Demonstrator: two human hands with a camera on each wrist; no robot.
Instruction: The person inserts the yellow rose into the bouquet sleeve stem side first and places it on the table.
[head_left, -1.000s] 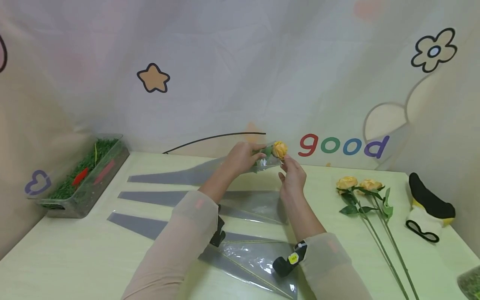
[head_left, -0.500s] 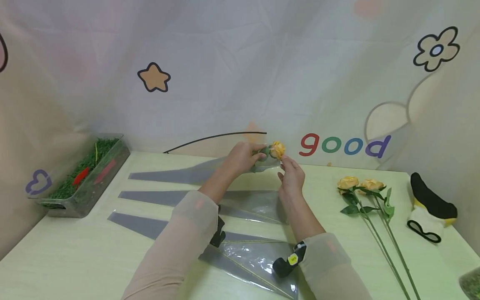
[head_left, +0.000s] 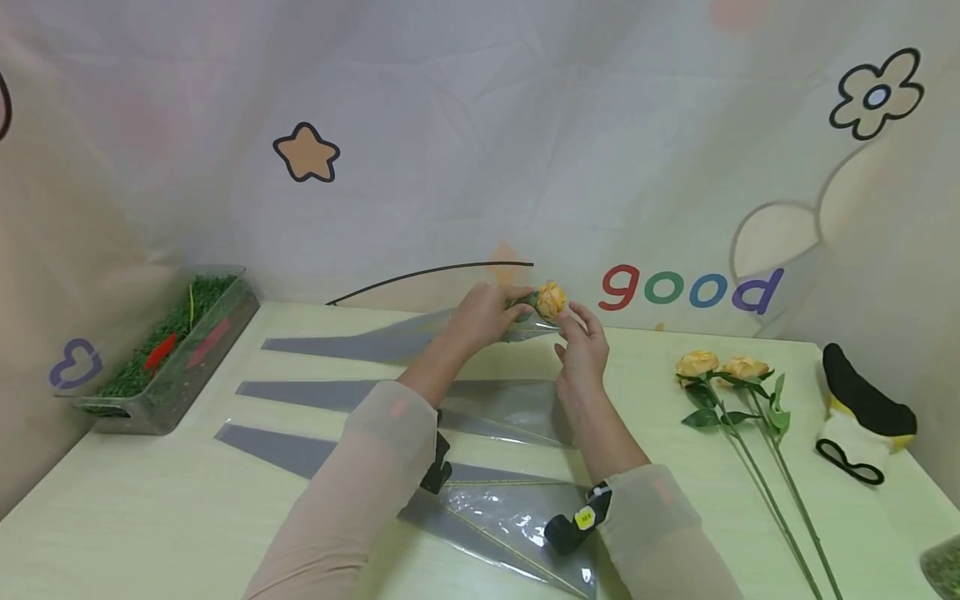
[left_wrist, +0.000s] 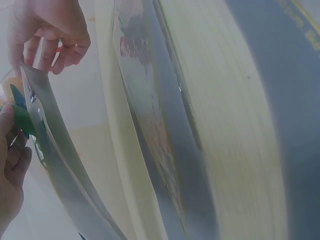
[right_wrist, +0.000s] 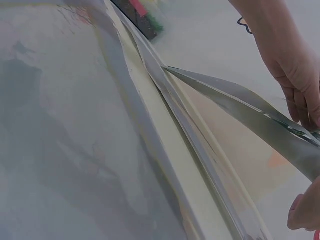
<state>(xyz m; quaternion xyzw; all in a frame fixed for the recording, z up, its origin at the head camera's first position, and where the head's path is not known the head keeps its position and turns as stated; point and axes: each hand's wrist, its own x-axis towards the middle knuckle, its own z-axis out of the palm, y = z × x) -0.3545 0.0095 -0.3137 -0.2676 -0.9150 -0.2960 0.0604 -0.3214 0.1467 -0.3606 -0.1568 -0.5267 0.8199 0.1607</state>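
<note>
A yellow rose [head_left: 551, 299] with green leaves lies at the mouth of a clear and grey sleeve [head_left: 352, 343] at the table's back. My left hand [head_left: 483, 317] pinches the rose just below its bloom, thumb and finger at the leaves; the stem is hidden. On the sleeve's edge, right of the bloom, my right hand [head_left: 583, 350] has its thumb and fingertips. In the left wrist view the right hand [left_wrist: 52, 35] pinches the corner of the sleeve [left_wrist: 75, 175], while the left hand [left_wrist: 12, 170] holds the green leaf [left_wrist: 22, 120].
Two more grey sleeves [head_left: 300, 396] [head_left: 510, 517] lie nearer on the table. Two yellow roses [head_left: 696, 364] with long stems are at the right, beside a black and white plush item [head_left: 862, 404]. A clear bin [head_left: 172, 400] with artificial grass stands at the back left.
The bloom has shifted slightly left, toward my left hand. My right hand's fingertips have come a little away from the bloom and lie along the sleeve's edge.
</note>
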